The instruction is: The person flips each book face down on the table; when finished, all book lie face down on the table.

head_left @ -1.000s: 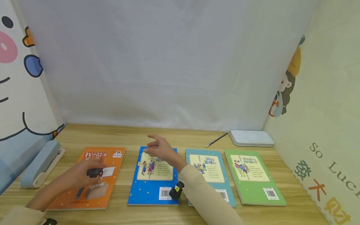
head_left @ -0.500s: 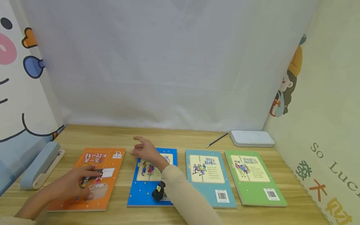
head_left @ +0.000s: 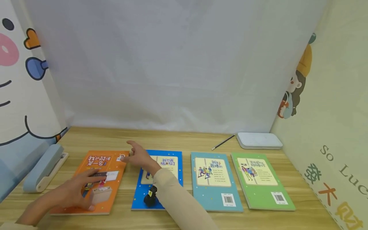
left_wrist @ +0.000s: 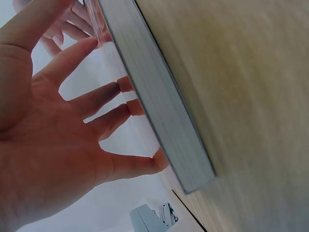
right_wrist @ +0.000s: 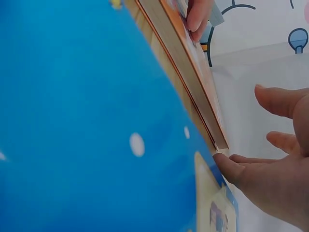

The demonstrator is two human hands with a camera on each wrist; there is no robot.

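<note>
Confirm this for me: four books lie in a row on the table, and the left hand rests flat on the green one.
Not the green one. In the head view the left hand rests with straight fingers on the orange book at the left end of the row; the green book lies untouched at the right end. Four books in a row on the table is correct.

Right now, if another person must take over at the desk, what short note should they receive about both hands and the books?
Left hand: open, fingers flat on the cover of the orange paperback book, the leftmost of four.
Right hand: open, fingers spread at the top left corner of the dark blue paperback book, close to the orange book's top right corner. No grip on either book.
Books: the orange, dark blue, teal paperback book and green paperback book lie flat in a row on the wooden desk.
Done: nothing lifted or stacked.
Left: probably to take up the orange book; this is only a guess.
</note>
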